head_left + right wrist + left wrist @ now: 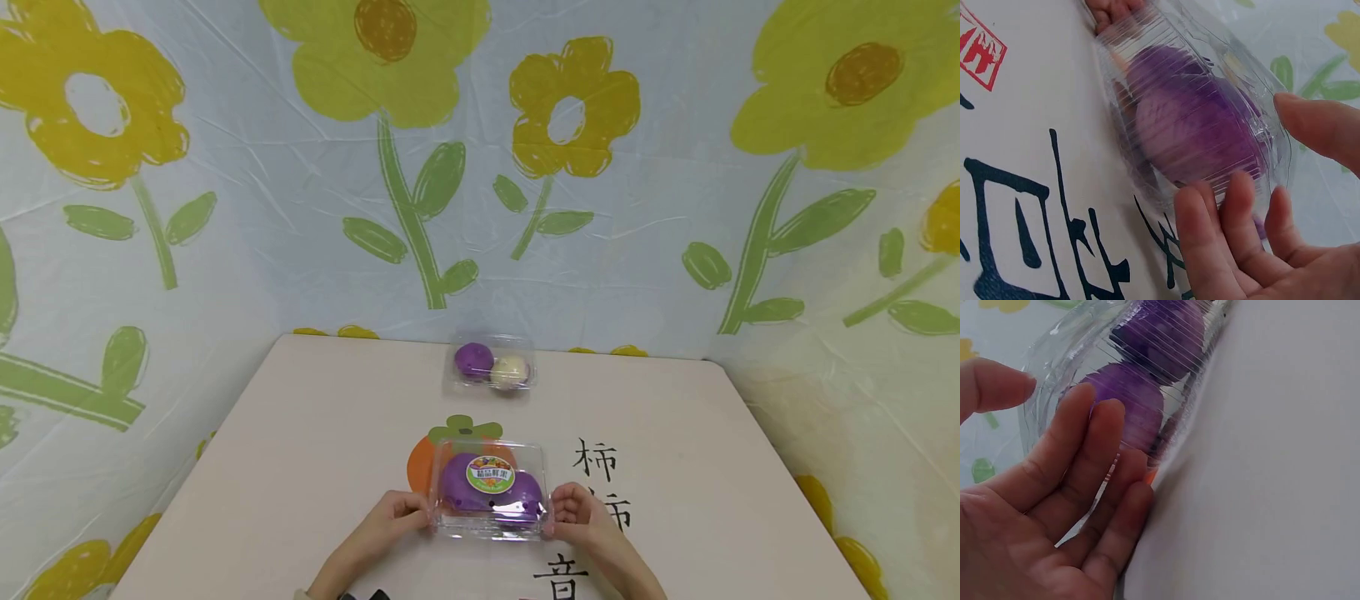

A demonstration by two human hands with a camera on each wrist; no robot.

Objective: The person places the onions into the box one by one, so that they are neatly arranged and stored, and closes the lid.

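Note:
A clear plastic clamshell box (534, 457) sits on the table with two rounded purple pieces (459, 485) inside and a round fruit sticker (491, 475) on its lid. My left hand (393, 515) holds its near left corner; in the left wrist view the thumb is at the rim and the bent fingers lie along the side. At the near right corner, my right hand (588, 523) holds the opposite side. Its thumb touches the rim in the right wrist view, fingers against the ribbed wall (1169, 125). The exact kind of the purple pieces cannot be told.
A second clear box (519, 343) stands near the table's back edge, holding a purple ball (474, 360) and a cream-coloured one (510, 372). The pale table (315, 433) bears a printed persimmon (422, 467) and black characters. Flower-patterned cloth (525, 283) hangs around it.

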